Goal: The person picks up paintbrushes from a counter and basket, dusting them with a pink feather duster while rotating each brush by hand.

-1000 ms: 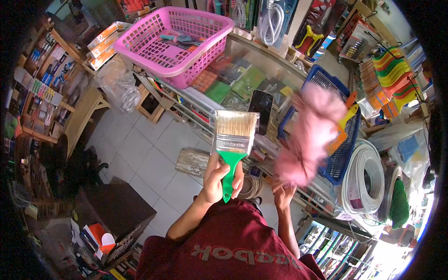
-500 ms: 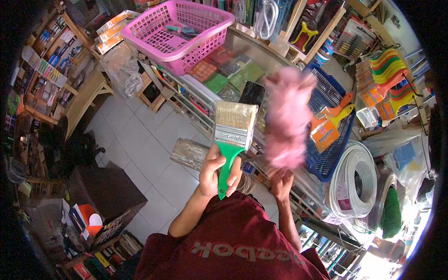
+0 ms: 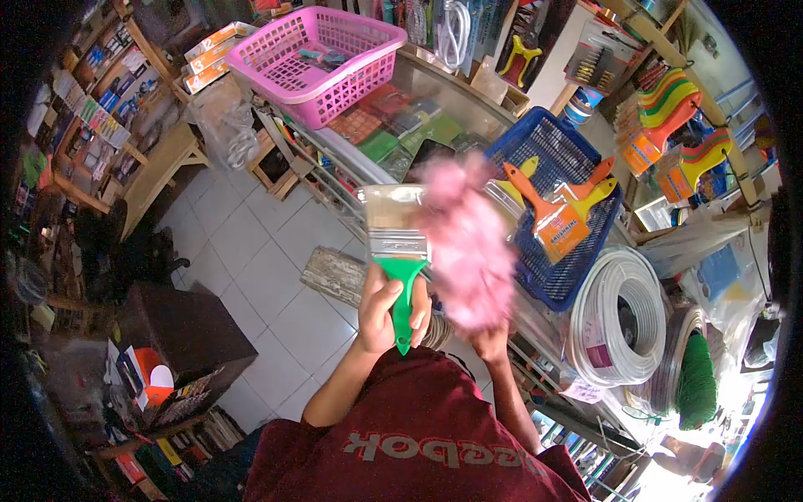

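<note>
My left hand (image 3: 387,314) is closed round the green handle of a wide paintbrush (image 3: 395,230), held bristles up, its head covered in clear plastic. On the right, my right hand (image 3: 489,341) grips the lower end of a fluffy pink duster (image 3: 470,251), smeared by motion. The duster's left side overlaps or touches the edge of the brush head; which one I cannot tell. Behind it stands a blue basket (image 3: 548,289) holding several paintbrushes with orange and yellow handles, one in an orange wrapper (image 3: 559,230).
A pink basket (image 3: 314,96) sits on the glass counter (image 3: 468,92) with small items inside. White cable coils (image 3: 617,318) and green twine (image 3: 697,381) lie at the right. Brushes (image 3: 669,109) hang at upper right. A dark cabinet (image 3: 192,335) stands on the tiled floor at left.
The duster has swung left, from beside the basket to the paintbrush. The paintbrush has shifted slightly left and is more upright. More of the blue basket and its brushes now shows.
</note>
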Action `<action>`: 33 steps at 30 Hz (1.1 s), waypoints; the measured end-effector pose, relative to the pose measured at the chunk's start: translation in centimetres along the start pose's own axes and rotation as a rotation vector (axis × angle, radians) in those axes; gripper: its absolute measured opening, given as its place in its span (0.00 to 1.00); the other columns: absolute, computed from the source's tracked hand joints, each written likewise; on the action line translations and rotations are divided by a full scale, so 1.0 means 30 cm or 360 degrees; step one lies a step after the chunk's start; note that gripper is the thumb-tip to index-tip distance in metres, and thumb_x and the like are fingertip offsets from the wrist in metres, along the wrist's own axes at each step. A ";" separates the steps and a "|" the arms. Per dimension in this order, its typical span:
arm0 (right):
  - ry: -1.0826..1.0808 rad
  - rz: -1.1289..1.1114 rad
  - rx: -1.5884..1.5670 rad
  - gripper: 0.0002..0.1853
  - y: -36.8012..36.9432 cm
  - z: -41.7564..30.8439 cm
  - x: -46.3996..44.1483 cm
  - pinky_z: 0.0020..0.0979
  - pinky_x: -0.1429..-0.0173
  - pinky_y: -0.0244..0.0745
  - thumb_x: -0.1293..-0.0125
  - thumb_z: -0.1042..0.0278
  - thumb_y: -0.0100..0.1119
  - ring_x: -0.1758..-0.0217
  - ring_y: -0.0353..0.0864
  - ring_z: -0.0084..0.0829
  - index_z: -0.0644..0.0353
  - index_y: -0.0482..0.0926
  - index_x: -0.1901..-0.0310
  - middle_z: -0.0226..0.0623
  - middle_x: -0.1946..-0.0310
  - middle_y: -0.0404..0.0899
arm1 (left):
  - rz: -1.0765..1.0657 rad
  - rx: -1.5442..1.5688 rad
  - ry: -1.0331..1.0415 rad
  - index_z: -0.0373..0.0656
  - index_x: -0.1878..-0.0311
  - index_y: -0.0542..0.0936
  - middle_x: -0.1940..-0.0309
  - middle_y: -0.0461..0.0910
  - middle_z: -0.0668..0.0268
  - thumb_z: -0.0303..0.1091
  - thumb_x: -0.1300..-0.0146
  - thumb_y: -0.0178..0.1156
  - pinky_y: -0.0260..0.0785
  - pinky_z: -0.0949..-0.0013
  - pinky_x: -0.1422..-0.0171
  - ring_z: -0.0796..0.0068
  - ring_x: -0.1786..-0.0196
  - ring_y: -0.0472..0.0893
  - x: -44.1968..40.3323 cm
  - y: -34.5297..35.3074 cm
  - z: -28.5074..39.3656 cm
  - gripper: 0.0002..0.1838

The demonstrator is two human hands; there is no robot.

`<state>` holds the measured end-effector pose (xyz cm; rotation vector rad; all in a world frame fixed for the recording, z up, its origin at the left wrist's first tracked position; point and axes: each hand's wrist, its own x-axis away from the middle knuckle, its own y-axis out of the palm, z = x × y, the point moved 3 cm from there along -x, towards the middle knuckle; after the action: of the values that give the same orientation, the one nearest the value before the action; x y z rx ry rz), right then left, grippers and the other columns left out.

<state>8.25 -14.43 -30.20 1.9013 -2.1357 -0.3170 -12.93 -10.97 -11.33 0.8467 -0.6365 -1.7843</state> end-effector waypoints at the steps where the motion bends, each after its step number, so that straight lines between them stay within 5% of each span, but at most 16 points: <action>1: -0.0177 -0.0170 0.0669 0.09 0.073 -0.127 0.004 0.23 0.69 0.69 0.42 0.71 0.54 0.71 0.72 0.17 0.63 0.77 0.60 0.31 0.71 0.76 | 0.0045 -0.0103 0.0015 0.45 0.42 0.56 0.85 0.64 0.60 0.40 0.32 0.42 0.63 0.70 0.92 0.71 0.92 0.64 0.002 0.004 -0.004 0.19; 3: 0.0091 -0.0044 0.0914 0.09 0.096 -0.156 0.031 0.23 0.72 0.63 0.42 0.74 0.48 0.72 0.69 0.16 0.64 0.77 0.61 0.28 0.76 0.73 | 0.0091 -0.0291 0.0064 0.46 0.41 0.55 0.84 0.65 0.63 0.39 0.30 0.45 0.64 0.71 0.90 0.72 0.90 0.67 0.001 0.015 -0.010 0.19; 5: 0.0136 -0.0056 0.0520 0.09 0.070 -0.098 0.067 0.24 0.67 0.67 0.41 0.73 0.49 0.69 0.71 0.19 0.64 0.76 0.61 0.31 0.72 0.76 | 0.0145 -0.0431 0.0103 0.47 0.42 0.55 0.83 0.65 0.64 0.38 0.30 0.46 0.64 0.72 0.88 0.73 0.89 0.68 0.001 0.008 -0.031 0.18; 6: -0.0347 -0.0086 0.0704 0.10 0.066 -0.110 0.095 0.25 0.62 0.69 0.40 0.73 0.50 0.66 0.73 0.21 0.63 0.77 0.58 0.33 0.67 0.78 | 0.0136 -0.0404 0.0093 0.48 0.42 0.55 0.81 0.64 0.65 0.39 0.30 0.47 0.64 0.72 0.86 0.74 0.87 0.68 0.000 0.008 -0.036 0.18; 8: -0.0215 -0.0168 0.0716 0.10 0.087 -0.106 0.112 0.24 0.61 0.68 0.40 0.72 0.53 0.65 0.73 0.21 0.63 0.77 0.57 0.33 0.67 0.77 | 0.0141 -0.0427 0.0130 0.49 0.42 0.56 0.80 0.64 0.66 0.40 0.30 0.47 0.64 0.72 0.85 0.74 0.87 0.68 -0.002 0.012 -0.052 0.19; 11: 0.0048 -0.0180 0.1037 0.07 0.102 -0.116 0.076 0.25 0.77 0.55 0.42 0.70 0.55 0.79 0.61 0.15 0.62 0.81 0.66 0.22 0.83 0.69 | 0.0096 -0.0480 0.0129 0.50 0.42 0.56 0.79 0.62 0.67 0.42 0.30 0.47 0.64 0.73 0.83 0.76 0.85 0.67 -0.009 0.029 -0.057 0.18; 13: 0.0009 -0.0073 0.0710 0.10 0.126 -0.156 0.099 0.25 0.76 0.57 0.42 0.70 0.55 0.78 0.63 0.17 0.63 0.81 0.61 0.24 0.81 0.70 | 0.0091 -0.0494 0.0138 0.49 0.43 0.57 0.79 0.62 0.67 0.42 0.30 0.47 0.64 0.73 0.83 0.76 0.85 0.67 -0.012 0.034 -0.057 0.18; 14: -0.0288 0.0076 0.0412 0.09 0.150 -0.158 0.111 0.25 0.76 0.57 0.43 0.70 0.55 0.78 0.62 0.17 0.63 0.80 0.63 0.24 0.81 0.69 | 0.0114 -0.0499 0.0122 0.49 0.43 0.57 0.79 0.62 0.67 0.42 0.30 0.47 0.64 0.73 0.83 0.76 0.85 0.67 -0.010 0.031 -0.061 0.18; 17: -0.0338 -0.0014 0.0684 0.08 0.100 -0.143 0.127 0.28 0.64 0.67 0.44 0.73 0.53 0.68 0.72 0.23 0.64 0.75 0.63 0.32 0.71 0.75 | 0.0136 -0.0507 0.0082 0.49 0.44 0.57 0.79 0.62 0.67 0.41 0.30 0.47 0.64 0.73 0.83 0.76 0.85 0.67 -0.008 0.028 -0.067 0.17; 19: 0.0232 -0.0349 0.0770 0.14 0.074 -0.122 0.107 0.30 0.54 0.71 0.45 0.74 0.56 0.59 0.76 0.29 0.68 0.73 0.56 0.36 0.63 0.77 | 0.0091 -0.0483 0.0084 0.49 0.44 0.57 0.79 0.63 0.67 0.41 0.30 0.47 0.64 0.74 0.83 0.77 0.85 0.67 -0.014 0.042 -0.067 0.16; 23: -0.0096 -0.0043 0.0365 0.21 0.076 -0.132 0.162 0.27 0.55 0.70 0.48 0.75 0.56 0.56 0.75 0.28 0.66 0.71 0.50 0.38 0.59 0.77 | 0.0086 -0.0496 0.0050 0.49 0.44 0.57 0.78 0.63 0.68 0.40 0.30 0.47 0.64 0.74 0.83 0.77 0.85 0.67 -0.008 0.042 -0.069 0.16; 27: 0.0237 -0.0013 0.0657 0.18 0.062 -0.121 0.150 0.32 0.51 0.71 0.48 0.73 0.56 0.56 0.76 0.32 0.65 0.73 0.53 0.42 0.59 0.77 | 0.0085 -0.0505 0.0045 0.49 0.43 0.57 0.78 0.63 0.68 0.39 0.29 0.47 0.63 0.74 0.83 0.77 0.85 0.67 -0.008 0.043 -0.069 0.16; 31: 0.0121 -0.0191 0.0834 0.13 0.080 -0.190 0.135 0.33 0.51 0.70 0.49 0.73 0.55 0.57 0.75 0.33 0.66 0.76 0.60 0.41 0.61 0.77 | 0.0139 -0.0521 0.0061 0.49 0.43 0.57 0.79 0.63 0.68 0.39 0.29 0.46 0.63 0.75 0.83 0.77 0.84 0.67 -0.002 0.043 -0.069 0.16; 33: -0.0119 -0.0157 0.0421 0.14 0.058 -0.115 0.152 0.30 0.54 0.71 0.46 0.76 0.53 0.58 0.74 0.26 0.65 0.73 0.56 0.35 0.64 0.76 | 0.0077 -0.0532 0.0106 0.49 0.43 0.57 0.79 0.63 0.68 0.39 0.29 0.46 0.63 0.75 0.82 0.77 0.84 0.67 -0.005 0.046 -0.067 0.16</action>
<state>7.30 -18.70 -26.13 2.1756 -2.2306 -0.1311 -10.52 -11.38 -11.48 0.6526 -0.3003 -1.7480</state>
